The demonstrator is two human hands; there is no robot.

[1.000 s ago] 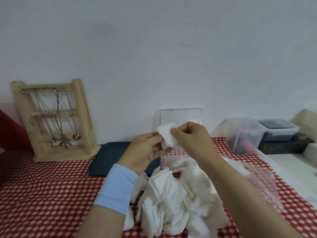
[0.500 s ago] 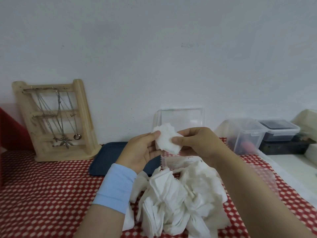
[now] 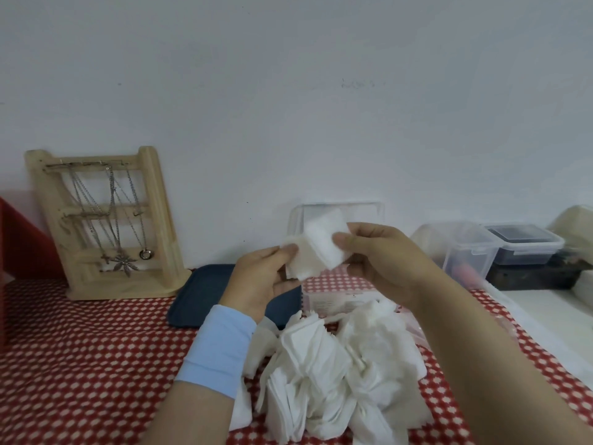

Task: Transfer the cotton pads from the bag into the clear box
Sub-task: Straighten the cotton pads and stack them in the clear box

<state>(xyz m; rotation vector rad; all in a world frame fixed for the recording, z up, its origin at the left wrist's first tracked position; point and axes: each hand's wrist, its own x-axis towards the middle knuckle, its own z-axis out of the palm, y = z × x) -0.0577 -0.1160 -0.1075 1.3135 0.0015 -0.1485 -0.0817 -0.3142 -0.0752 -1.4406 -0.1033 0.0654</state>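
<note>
Above tablecloth point(image 3: 96, 348) — cotton pads point(image 3: 321, 248) wider-fanned now, pinch grip of left hand point(image 3: 260, 284), right hand point(image 3: 382, 261).

2 hands and forearms of 1 person, seen from the wearer's own viewpoint. The left hand point(image 3: 260, 281) is bare. Just behind its fingers point(image 3: 288, 252) and palm, a wide light-blue wristband point(image 3: 218, 351) wraps the wrist. The band is a smooth tube of plain stretch fabric with a clean edge at each end. Beyond the band, on the side away from the fingers, the left forearm is bare. The right hand point(image 3: 382, 261) is bare too, and the forearm behind its fingers point(image 3: 345, 244) is uncovered down to the frame's lower edge.
</note>
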